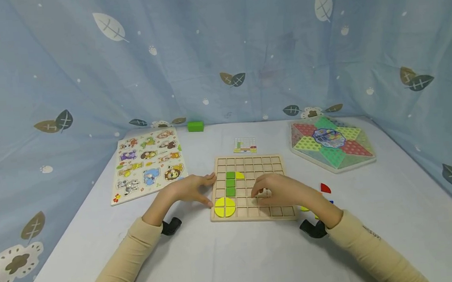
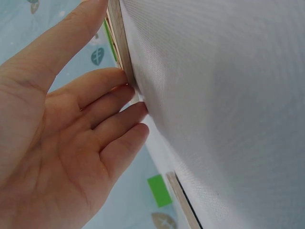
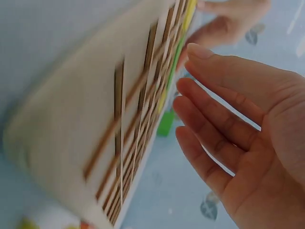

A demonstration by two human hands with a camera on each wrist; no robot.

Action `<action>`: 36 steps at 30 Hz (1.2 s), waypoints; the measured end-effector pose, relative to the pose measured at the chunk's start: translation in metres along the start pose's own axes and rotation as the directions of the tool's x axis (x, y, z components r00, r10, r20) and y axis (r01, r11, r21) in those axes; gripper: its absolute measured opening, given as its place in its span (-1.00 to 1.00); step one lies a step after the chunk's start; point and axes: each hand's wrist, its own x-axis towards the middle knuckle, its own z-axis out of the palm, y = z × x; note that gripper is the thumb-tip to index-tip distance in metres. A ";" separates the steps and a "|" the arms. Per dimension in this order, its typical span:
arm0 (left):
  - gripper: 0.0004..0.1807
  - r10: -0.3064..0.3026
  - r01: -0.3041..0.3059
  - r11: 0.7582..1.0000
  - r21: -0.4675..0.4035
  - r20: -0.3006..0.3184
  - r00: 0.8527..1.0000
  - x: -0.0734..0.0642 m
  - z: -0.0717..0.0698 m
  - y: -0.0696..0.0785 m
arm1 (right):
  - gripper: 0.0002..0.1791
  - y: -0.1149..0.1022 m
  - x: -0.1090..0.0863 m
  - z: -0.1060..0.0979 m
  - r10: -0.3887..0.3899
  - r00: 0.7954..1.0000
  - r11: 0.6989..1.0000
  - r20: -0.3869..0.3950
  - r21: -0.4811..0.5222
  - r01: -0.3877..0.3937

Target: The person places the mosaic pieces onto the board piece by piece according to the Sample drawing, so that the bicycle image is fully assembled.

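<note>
A wooden grid board [image 1: 251, 160] lies flat on the table. At its lower left corner several yellow quarter-circle pieces [image 1: 225, 207] make up a full circle. Three green squares [image 1: 230, 183] form a column above it, with a single yellow quarter-circle [image 1: 240, 175] beside the top one. My left hand [image 1: 191, 189] touches the board's left edge with thumb and fingertips, fingers fairly straight in the left wrist view. Over the board's middle hovers my right hand [image 1: 279, 190], fingers loosely bent. No piece shows between its fingers [image 3: 205, 102] in the right wrist view.
Behind the board lies a small pattern card [image 1: 244, 145]. An animal puzzle board [image 1: 148, 162] is at left, a green block [image 1: 195, 126] at the back, a hexagonal game box [image 1: 331, 143] at right. Loose pieces, including a red quarter-circle [image 1: 325, 188], lie by my right forearm.
</note>
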 end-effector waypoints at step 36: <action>0.01 0.040 -0.040 0.999 0.003 0.006 0.999 -0.001 -0.001 -0.001 | -0.81 0.084 -0.051 -0.044 0.266 0.956 0.957 0.120 0.082 -0.277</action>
